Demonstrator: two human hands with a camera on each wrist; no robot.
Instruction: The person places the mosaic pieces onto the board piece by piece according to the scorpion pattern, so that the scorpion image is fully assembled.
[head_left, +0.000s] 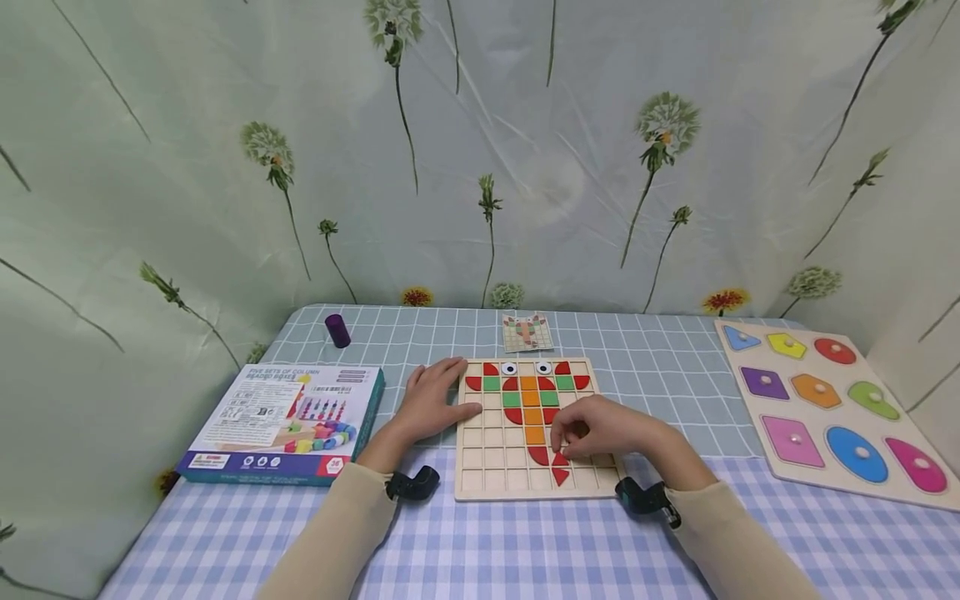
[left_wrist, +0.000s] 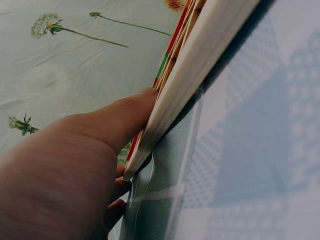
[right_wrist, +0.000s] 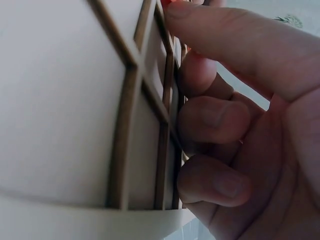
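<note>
A wooden grid board (head_left: pixel 480 479) lies in front of me, bearing red, green and orange pieces and two eye pieces. My left hand (head_left: pixel 432 402) rests on the board's left edge, its thumb (left_wrist: pixel 125 112) lying over the top side and the other fingers by the far left corner. Over the lower right of the grid, my right hand (head_left: pixel 600 427) has its fingers curled and pinches a small red piece (head_left: pixel 560 459) between thumb and index finger. Just below it lies a red triangle (head_left: pixel 560 477). In the right wrist view the thumb (right_wrist: pixel 215 25) largely hides the pinched piece.
A small pattern card (head_left: pixel 527 333) lies behind the board. To the left are a boxed bead set (head_left: pixel 300 417) and a dark purple cylinder (head_left: pixel 337 331). A knobbed shape puzzle (head_left: pixel 813 417) lies on the right. A floral curtain (head_left: pixel 480 167) hangs behind the table.
</note>
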